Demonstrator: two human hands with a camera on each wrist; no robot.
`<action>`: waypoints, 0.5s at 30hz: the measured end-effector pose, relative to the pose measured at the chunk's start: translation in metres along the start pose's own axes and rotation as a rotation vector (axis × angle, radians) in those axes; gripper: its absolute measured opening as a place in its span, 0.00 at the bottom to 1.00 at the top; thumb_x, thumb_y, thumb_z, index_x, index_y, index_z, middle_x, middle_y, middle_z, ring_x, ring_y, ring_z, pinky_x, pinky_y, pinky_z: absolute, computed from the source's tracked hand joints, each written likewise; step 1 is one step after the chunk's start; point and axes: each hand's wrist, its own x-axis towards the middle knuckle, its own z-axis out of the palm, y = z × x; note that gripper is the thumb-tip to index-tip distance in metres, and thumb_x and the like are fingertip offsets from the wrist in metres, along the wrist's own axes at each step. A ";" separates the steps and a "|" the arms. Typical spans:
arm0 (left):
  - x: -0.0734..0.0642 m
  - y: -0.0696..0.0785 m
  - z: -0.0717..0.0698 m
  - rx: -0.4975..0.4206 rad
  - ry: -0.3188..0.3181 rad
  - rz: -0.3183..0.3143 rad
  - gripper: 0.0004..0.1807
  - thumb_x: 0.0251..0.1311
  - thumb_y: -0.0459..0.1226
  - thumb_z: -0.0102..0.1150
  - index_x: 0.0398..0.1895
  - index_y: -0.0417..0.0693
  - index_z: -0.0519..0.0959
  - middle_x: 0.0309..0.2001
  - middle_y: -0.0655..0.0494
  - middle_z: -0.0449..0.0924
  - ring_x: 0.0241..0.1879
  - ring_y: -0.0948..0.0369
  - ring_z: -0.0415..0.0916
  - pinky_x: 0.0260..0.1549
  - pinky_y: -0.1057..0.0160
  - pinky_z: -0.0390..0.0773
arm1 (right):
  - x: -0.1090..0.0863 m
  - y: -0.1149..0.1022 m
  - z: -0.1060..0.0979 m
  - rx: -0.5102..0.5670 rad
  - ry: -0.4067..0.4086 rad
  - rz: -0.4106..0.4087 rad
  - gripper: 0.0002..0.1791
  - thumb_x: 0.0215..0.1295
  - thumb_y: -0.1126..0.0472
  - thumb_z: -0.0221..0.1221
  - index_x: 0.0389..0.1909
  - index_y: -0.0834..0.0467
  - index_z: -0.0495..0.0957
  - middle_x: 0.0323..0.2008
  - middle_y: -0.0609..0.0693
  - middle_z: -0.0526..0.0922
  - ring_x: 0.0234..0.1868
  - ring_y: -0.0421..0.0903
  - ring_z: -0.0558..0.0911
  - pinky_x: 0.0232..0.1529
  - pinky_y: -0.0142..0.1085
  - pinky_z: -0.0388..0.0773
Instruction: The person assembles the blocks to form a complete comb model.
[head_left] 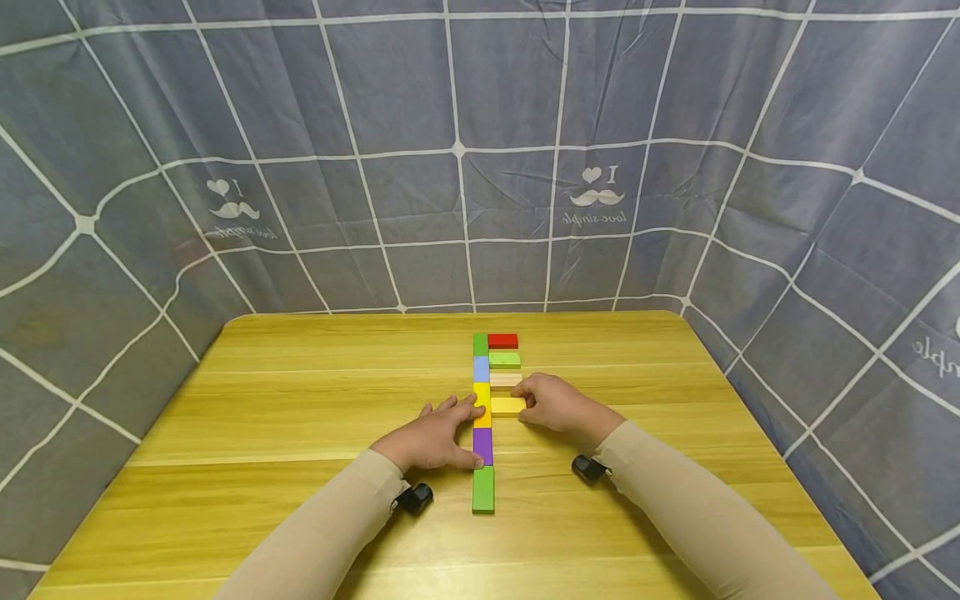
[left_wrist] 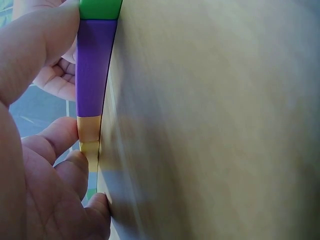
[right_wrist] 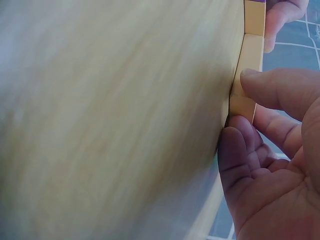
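Note:
A straight column of flat coloured blocks runs away from me: green point(head_left: 483, 490), purple point(head_left: 482, 447), yellow point(head_left: 482, 419), blue point(head_left: 481, 369) and a far green one point(head_left: 480, 344). My left hand point(head_left: 433, 440) lies along the column's left side with fingers spread, thumb by the purple block and fingertips on the yellow part. To the right, my right hand point(head_left: 558, 406) pinches the outer end of a yellow block point(head_left: 506, 407) between thumb and fingers. In the right wrist view this block point(right_wrist: 247, 62) lies flat on the table, its inner end against the column.
Beyond the yellow block, a plain wood block point(head_left: 505, 381), a light green block point(head_left: 504, 361) and a red block point(head_left: 502, 341) also stick out rightward from the column, with gaps between them. The wooden table point(head_left: 315, 367) ends at a grey checked curtain point(head_left: 405, 200).

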 end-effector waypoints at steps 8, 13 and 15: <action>0.000 0.001 0.000 -0.007 0.004 0.003 0.49 0.56 0.54 0.77 0.81 0.59 0.67 0.86 0.56 0.49 0.86 0.46 0.39 0.81 0.34 0.36 | 0.001 0.002 0.000 0.001 0.000 -0.013 0.22 0.63 0.66 0.72 0.59 0.62 0.85 0.34 0.47 0.80 0.36 0.43 0.75 0.42 0.36 0.76; 0.000 0.002 0.000 -0.007 0.005 0.007 0.49 0.55 0.54 0.77 0.80 0.58 0.67 0.86 0.55 0.50 0.86 0.46 0.40 0.81 0.34 0.36 | 0.001 0.002 0.000 0.021 -0.004 0.000 0.23 0.63 0.66 0.72 0.59 0.62 0.85 0.35 0.48 0.80 0.37 0.44 0.75 0.43 0.36 0.76; 0.000 0.002 0.000 -0.006 0.005 0.007 0.49 0.55 0.54 0.77 0.80 0.58 0.67 0.86 0.55 0.50 0.86 0.46 0.40 0.82 0.34 0.36 | 0.000 0.001 0.000 0.028 -0.002 0.003 0.23 0.62 0.66 0.72 0.59 0.63 0.85 0.36 0.48 0.80 0.38 0.44 0.76 0.43 0.37 0.77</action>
